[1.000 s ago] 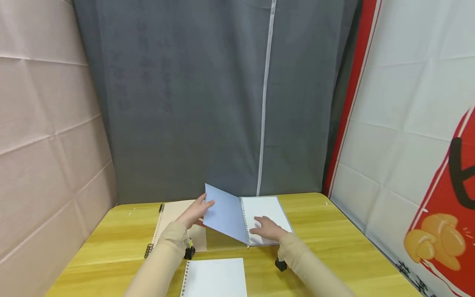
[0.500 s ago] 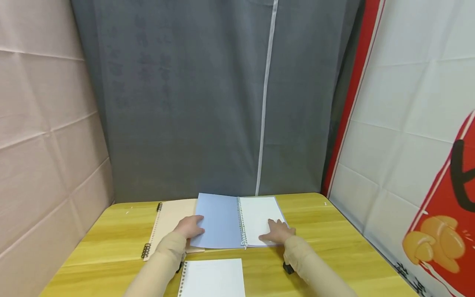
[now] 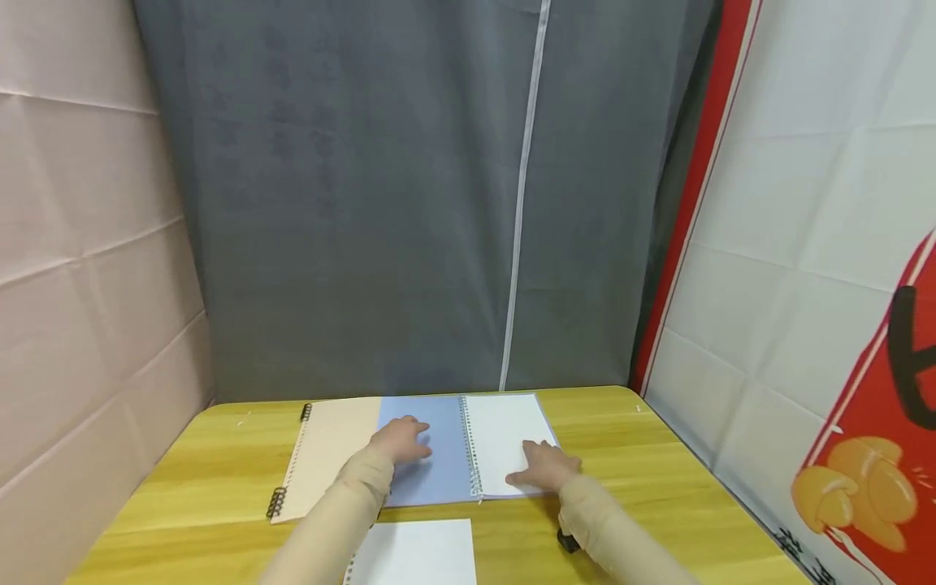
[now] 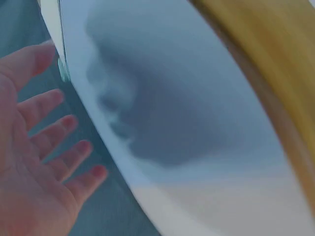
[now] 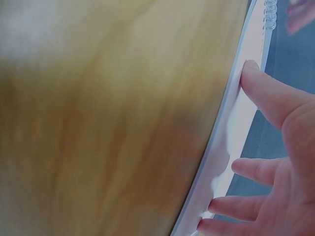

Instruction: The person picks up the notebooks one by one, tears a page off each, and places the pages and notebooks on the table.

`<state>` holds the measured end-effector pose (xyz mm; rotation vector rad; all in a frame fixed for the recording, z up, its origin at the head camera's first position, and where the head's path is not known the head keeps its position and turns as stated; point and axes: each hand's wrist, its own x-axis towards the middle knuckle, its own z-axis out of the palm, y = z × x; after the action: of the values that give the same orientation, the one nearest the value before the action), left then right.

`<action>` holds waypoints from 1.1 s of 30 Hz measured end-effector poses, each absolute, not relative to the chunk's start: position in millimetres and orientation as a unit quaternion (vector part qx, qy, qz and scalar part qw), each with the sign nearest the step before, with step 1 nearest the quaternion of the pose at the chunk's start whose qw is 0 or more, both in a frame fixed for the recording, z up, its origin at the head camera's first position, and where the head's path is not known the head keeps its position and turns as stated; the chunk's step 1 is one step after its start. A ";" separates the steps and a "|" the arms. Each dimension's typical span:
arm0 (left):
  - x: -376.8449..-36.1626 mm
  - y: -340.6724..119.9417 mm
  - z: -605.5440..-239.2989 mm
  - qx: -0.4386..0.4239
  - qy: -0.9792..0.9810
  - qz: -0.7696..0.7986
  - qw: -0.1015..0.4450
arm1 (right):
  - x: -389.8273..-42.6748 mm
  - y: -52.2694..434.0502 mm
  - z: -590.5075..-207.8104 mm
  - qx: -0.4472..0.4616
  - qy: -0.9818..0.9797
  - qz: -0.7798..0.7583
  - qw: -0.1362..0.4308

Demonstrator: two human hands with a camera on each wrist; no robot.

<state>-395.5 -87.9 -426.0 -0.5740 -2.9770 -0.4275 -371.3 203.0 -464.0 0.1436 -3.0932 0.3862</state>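
Note:
A spiral notebook lies spread flat, its blue cover (image 3: 442, 435) turned to the left and its white page (image 3: 504, 431) on the right. Over the blue cover hovers my left hand (image 3: 400, 440), fingers spread and holding nothing; the left wrist view shows its shadow on the blue surface (image 4: 187, 118). My right hand (image 3: 547, 466) rests its fingertips on the white page near the lower right, and in the right wrist view its thumb (image 5: 270, 93) touches the paper. Under the blue cover's left part lies a beige spiral notebook (image 3: 332, 443).
Nearer me lies a white sheet with punched holes (image 3: 420, 552) along its left side, partly behind my left forearm. The yellow wooden table (image 3: 643, 504) ends at a grey curtain (image 3: 366, 203). A white panel (image 3: 768, 268) stands at the right.
The blue cover has swung down to the left and now lies flat. My left hand has let go of its edge and moved right above it. The right hand has shifted slightly right.

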 end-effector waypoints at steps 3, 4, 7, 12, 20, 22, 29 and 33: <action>-400.1 -77.7 -435.1 -0.194 -0.966 -0.169 0.024 | -369.4 191.3 -464.4 0.066 -0.990 0.127 0.012; -400.2 -75.1 -437.9 -0.186 -0.967 -0.175 0.020 | -368.4 187.6 -464.6 0.071 -0.989 0.128 0.010; -397.4 -67.6 -445.9 -0.161 -0.971 -0.178 0.013 | -366.0 181.7 -463.4 0.080 -0.988 0.132 0.002; -389.8 -57.7 -450.5 -0.136 -0.977 -0.163 -0.004 | -377.0 185.0 -454.3 0.058 -0.987 0.147 -0.005; -379.5 -46.0 -449.0 -0.151 -0.976 -0.158 0.002 | -413.2 201.3 -442.5 0.017 -0.982 0.186 -0.003; -377.1 -42.6 -449.1 -0.156 -0.975 -0.156 -0.002 | -418.3 204.8 -441.4 0.019 -0.981 0.195 -0.005; -373.7 -35.8 -447.4 -0.154 -0.976 -0.154 0.007 | -433.0 206.4 -440.3 0.034 -0.976 0.214 -0.017; -371.5 -35.0 -448.0 -0.166 -0.975 -0.145 0.016 | -437.2 210.7 -451.6 0.032 -0.981 0.191 -0.025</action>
<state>-371.5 -35.0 -448.0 -0.5156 -3.0330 -0.4510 -437.2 210.7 -451.6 0.1035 -3.1318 0.6083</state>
